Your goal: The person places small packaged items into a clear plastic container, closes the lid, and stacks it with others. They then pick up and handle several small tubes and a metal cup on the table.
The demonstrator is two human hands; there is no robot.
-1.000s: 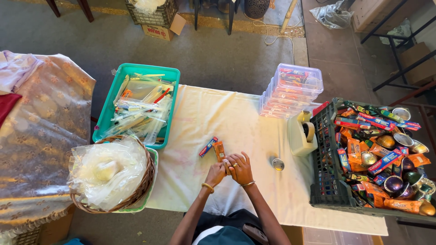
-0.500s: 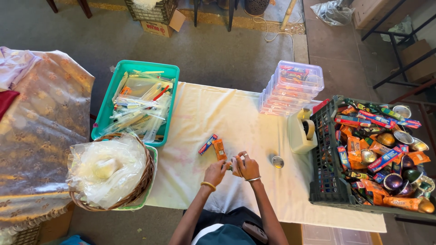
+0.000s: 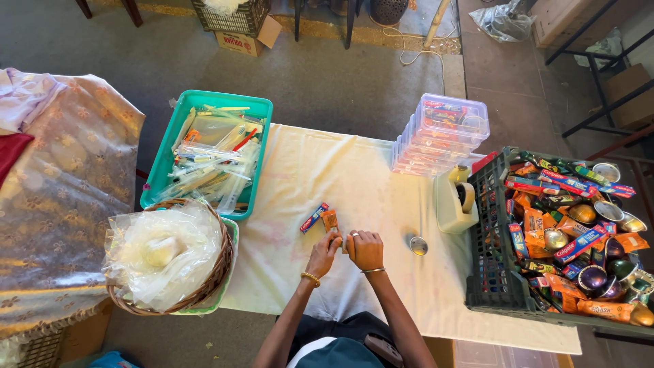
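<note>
My left hand (image 3: 324, 251) and my right hand (image 3: 366, 249) meet over the white cloth of the table (image 3: 340, 170), close to its near edge. Both pinch a small orange packet (image 3: 332, 223) that stands just above my left fingers. What else sits between my fingers is hidden. A small blue and red tube box (image 3: 313, 217) lies on the cloth, just left of the orange packet. A small round metal tin (image 3: 418, 245) rests on the cloth to the right of my right hand.
A teal bin (image 3: 178, 129) of wrapped toothbrushes stands at the left, with a wicker basket (image 3: 218, 269) of clear bags in front of it. A stack of clear lidded boxes (image 3: 443, 133), a tape dispenser (image 3: 455, 199) and a dark crate (image 3: 492, 225) of packets and tins fill the right.
My hands have drawn slightly apart and come together again on the orange packet. The view has shifted a little; the things on the table stayed put.
</note>
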